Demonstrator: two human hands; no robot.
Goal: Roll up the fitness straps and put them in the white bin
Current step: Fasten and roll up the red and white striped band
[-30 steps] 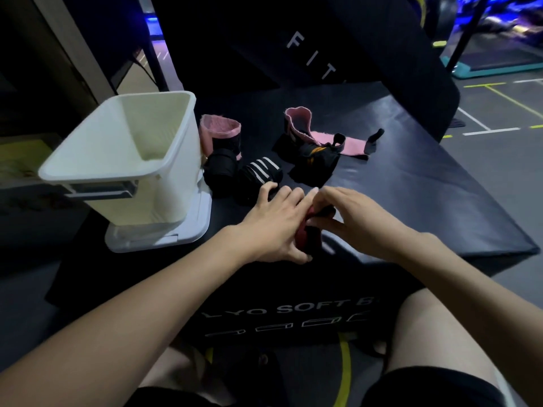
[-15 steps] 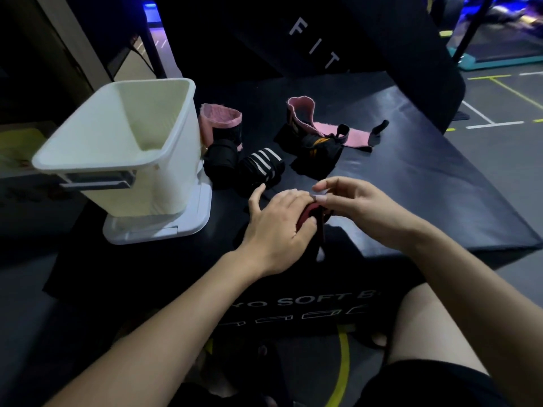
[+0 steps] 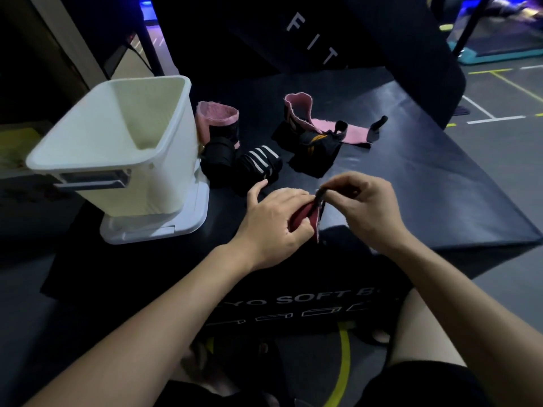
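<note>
Dark red strap (image 3: 305, 217), half rolled, pinched between both hands

Box front (image 3: 293, 301) reads "YO SOFT B"; backrest (image 3: 311, 39) "FIT".

Both forearms were bare, with no sleeves visible. The left hand (image 3: 273, 221) and right hand (image 3: 367, 210) wore no gloves. Black shorts (image 3: 423, 383) covered the thighs.

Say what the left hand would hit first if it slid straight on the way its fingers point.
The left hand points up and right, into the red strap it grips. Past that, probably the right hand pinching the strap's end; depth is unclear.
</note>
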